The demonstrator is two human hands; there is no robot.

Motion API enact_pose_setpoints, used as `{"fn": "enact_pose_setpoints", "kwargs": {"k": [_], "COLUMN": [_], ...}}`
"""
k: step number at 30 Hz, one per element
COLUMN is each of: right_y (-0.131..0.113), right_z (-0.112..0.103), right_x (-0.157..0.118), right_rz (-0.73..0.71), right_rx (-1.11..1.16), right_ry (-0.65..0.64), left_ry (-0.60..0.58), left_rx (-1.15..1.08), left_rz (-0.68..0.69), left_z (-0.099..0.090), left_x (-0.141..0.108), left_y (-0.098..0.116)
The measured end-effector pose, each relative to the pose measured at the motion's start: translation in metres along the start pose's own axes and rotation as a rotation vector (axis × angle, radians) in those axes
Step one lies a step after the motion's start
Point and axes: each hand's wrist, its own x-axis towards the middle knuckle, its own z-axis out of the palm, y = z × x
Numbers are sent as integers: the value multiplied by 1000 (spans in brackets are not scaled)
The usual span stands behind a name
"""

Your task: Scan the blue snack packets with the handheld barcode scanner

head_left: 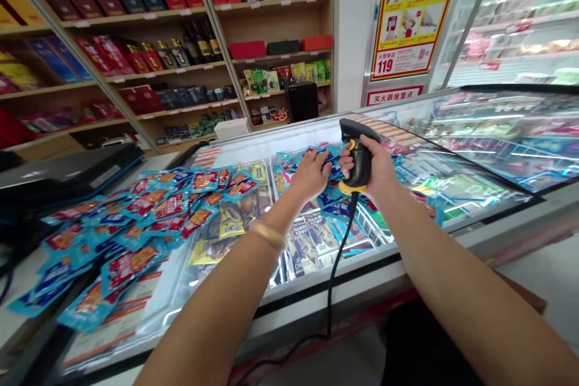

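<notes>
My right hand (pixel 379 166) is wrapped round the grip of a black and yellow barcode scanner (pixel 360 160), its head up and its cable hanging from the base. To the left of it, my left hand (pixel 312 174) reaches over a pile of blue snack packets (pixel 333 198) on the glass freezer lid. Its fingers are apart and point down at the packets; whether the fingertips touch one is hidden. A larger heap of blue and red snack packets (pixel 169 206) spreads across the left part of the lid.
The chest freezer (pixel 348 289) holds wrapped ice creams under its glass. The scanner's black cable (pixel 333 277) runs down over its front edge. A dark device (pixel 67 169) stands at the left. Behind are shelves (pixel 271 5) of boxed goods and a fire-safety poster (pixel 414 18).
</notes>
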Motion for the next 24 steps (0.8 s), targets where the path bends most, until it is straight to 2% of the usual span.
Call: {"fn": "enact_pose_setpoints", "kwargs": {"k": [3,7,10,13,16,18,22,24], "right_y": [2,2,3,10,26,40,75,92], "right_z": [4,8,9,13,27,42,72,82], "right_x": [1,-2,-5,-8,-8,-5,4,9], "right_rz": [2,15,12,-3,37,97,227,287], "right_rx": [21,63,54,5,-46,-82,-141,-156], "right_ry": [13,45,66,57,26,0,-37,-53], "left_ry": [-22,-19,25,81,103,49,-113,-125], "left_rx": [17,9,29,116,251,343,517,583], "left_rz": [0,-35,-54,-95,-181,-251,-331,-350], "left_z": [2,-9,-23,-44,-66,-78,-87,-86], "left_x": [-2,-11,-25,-45,-70,-86,-106,-112], "left_y": [0,-9,-26,-56,-87,-101,-110,-108]}}
